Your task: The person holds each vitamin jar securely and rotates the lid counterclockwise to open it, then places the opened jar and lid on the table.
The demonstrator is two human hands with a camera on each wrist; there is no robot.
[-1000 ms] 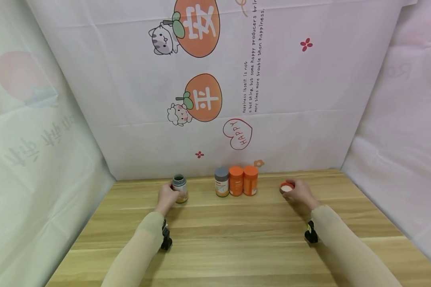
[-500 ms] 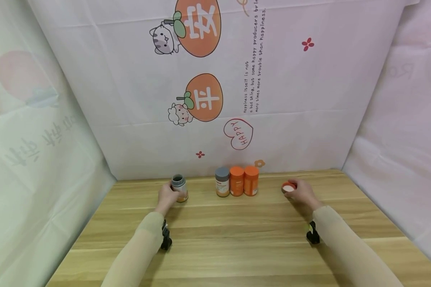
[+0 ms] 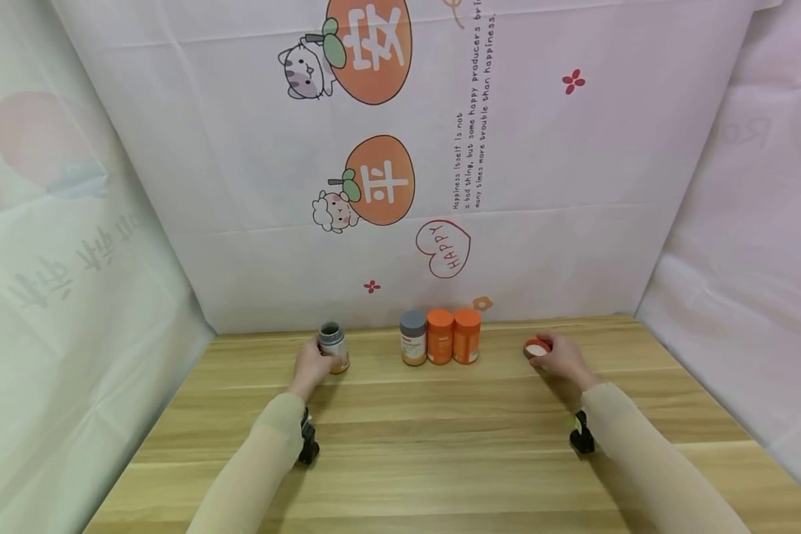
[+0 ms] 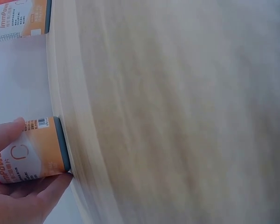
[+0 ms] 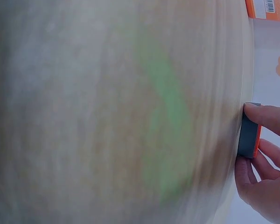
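Toward the left of the tabletop, my left hand (image 3: 312, 365) grips a lidless supplement bottle (image 3: 334, 338), thumb on one side and fingers on the other. Its dark mouth faces up, and the neck is grey. Close up in the left wrist view, the bottle (image 4: 37, 151) shows a white and orange label and a dark base at the wood. Over on the right, my right hand (image 3: 562, 359) pinches a bottle lid (image 3: 537, 348) by its edge, white inside upward. In the right wrist view the lid (image 5: 248, 135) is dark grey with an orange rim, low at the table surface.
Between the hands, near the back edge, stand a grey-capped bottle (image 3: 413, 340) and two orange bottles (image 3: 440, 337) side by side. A printed white cloth (image 3: 527, 259) hangs behind the wooden table (image 3: 440, 445), with more cloth at both sides.
The left hand and bottle have shifted slightly toward the back cloth. The right hand and lid have moved a little to the right, then stayed nearly still. Both holds are unchanged.
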